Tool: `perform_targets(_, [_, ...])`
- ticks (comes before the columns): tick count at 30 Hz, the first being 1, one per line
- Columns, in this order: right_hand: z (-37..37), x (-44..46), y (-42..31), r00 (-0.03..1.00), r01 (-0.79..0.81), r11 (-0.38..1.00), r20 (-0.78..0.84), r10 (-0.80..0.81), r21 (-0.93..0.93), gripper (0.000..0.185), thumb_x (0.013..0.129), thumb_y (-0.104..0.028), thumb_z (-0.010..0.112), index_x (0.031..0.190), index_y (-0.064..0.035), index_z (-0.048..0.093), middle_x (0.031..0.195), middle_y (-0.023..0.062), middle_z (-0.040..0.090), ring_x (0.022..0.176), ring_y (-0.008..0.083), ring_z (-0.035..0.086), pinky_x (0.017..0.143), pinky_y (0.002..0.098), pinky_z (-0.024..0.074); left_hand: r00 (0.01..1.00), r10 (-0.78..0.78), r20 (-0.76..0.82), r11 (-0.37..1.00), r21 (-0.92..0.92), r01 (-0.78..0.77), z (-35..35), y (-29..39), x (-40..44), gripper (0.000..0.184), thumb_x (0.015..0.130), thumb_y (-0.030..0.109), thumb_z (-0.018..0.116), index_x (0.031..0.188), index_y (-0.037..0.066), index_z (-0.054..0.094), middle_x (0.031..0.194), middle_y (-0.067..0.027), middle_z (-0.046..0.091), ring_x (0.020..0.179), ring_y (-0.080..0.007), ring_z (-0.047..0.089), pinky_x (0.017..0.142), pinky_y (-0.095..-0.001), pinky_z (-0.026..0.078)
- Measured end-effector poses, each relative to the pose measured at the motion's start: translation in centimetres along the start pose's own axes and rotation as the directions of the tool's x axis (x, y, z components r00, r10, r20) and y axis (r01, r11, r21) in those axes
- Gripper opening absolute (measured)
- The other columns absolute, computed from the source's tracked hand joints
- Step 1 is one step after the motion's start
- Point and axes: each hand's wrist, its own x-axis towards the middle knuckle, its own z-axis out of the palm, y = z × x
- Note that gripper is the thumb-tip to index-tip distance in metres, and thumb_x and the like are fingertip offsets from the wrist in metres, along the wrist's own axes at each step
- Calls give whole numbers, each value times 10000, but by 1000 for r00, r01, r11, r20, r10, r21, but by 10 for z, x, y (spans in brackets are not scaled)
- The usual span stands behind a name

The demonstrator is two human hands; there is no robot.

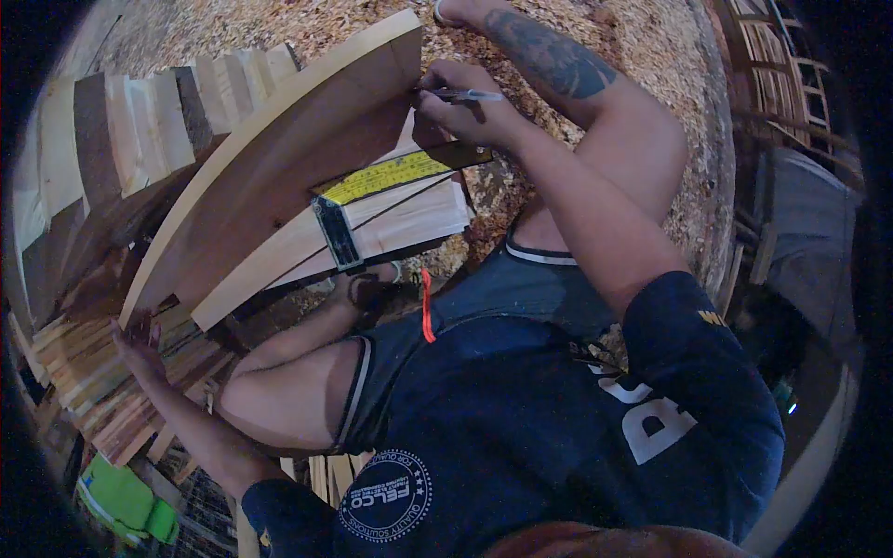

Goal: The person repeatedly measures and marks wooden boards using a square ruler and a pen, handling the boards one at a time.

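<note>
The long, curved, pale wooden board [265, 172] stands on edge in front of the seated person, slanting from the lower left to the upper right of the view, its broad brownish face in shadow. The right hand [465, 102] is at its upper end, fingers curled closed around a slim, whitish pen [476, 95] whose tip is hidden. The left hand [141, 344] is at the board's lower end; dimness leaves its hold and how far it is open impossible to tell. Beside the board, a yellow measuring square [386, 177] with a dark stock lies across smaller, pale, curved wooden pieces [270, 260]. Stacked curved wooden blocks [144, 130] stand beyond the board, and tan wood shavings [326, 23] cover the ground.
</note>
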Motion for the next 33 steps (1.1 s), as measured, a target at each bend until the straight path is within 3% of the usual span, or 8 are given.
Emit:
perform_targets(7, [2,0,3,999,-31,999,14,32,-17,187,865,-169,658,926,3,618,768,103,625,649,171,637,581,334,511,999,34,4,999,9,-34,1,0,-2,653,942,638,534,1354,133,493,1285,-113,591,1258,-276,544,1002,-438,421])
perform_targets(13, [0,-2,-14,981,-190,962,67,180,198,177,865,-148,648,933,11,609,776,89,618,604,146,622,540,320,504,999,-33,-31,999,20,34,-2,3,6,613,975,608,504,1326,107,515,1227,-105,628,1196,-261,582,948,-407,447])
perform_targets(19, [5,0,2,1000,3,999,-3,-3,51,184,855,-147,643,946,8,605,829,116,625,658,169,617,598,333,514,1000,12,17,998,53,-13,-15,-6,15,650,949,635,530,1344,119,517,1245,-108,633,1167,-254,596,929,-400,454])
perform_targets(22, [-1,1,-12,952,-297,945,114,283,138,205,840,-160,647,946,10,603,833,131,627,753,201,618,693,361,514,1000,-8,19,999,46,7,-15,-2,16,619,958,624,514,1324,125,538,1235,-103,642,1168,-250,595,935,-412,452])
perform_targets(25, [3,-1,-8,996,-88,993,10,88,80,210,840,-171,647,928,11,590,830,134,621,786,211,620,729,379,509,1000,-20,-7,999,43,21,-7,2,11,599,951,624,516,1303,140,557,1218,-85,647,1168,-243,596,935,-423,444])
perform_targets(28, [-2,-1,-15,987,-155,986,44,153,60,201,843,-167,642,917,11,585,822,127,626,778,205,621,714,375,509,999,4,-33,1000,29,-3,-1,1,3,588,941,628,527,1299,163,560,1219,-59,639,1167,-237,598,935,-430,436])
perform_targets(31, [3,0,-3,1000,-11,999,-11,11,37,160,866,-148,628,891,-1,570,810,118,637,723,183,605,656,357,513,999,-30,-21,1000,-5,30,-9,-1,13,573,944,623,527,1309,181,547,1225,-44,629,1168,-238,600,931,-427,437])
perform_targets(33, [-2,0,-12,978,-206,965,66,198,161,168,857,-158,636,901,-2,592,832,128,656,759,202,636,681,371,528,999,-46,-22,999,16,46,-12,-2,16,560,952,610,525,1321,188,536,1230,-42,623,1167,-241,601,937,-422,439])
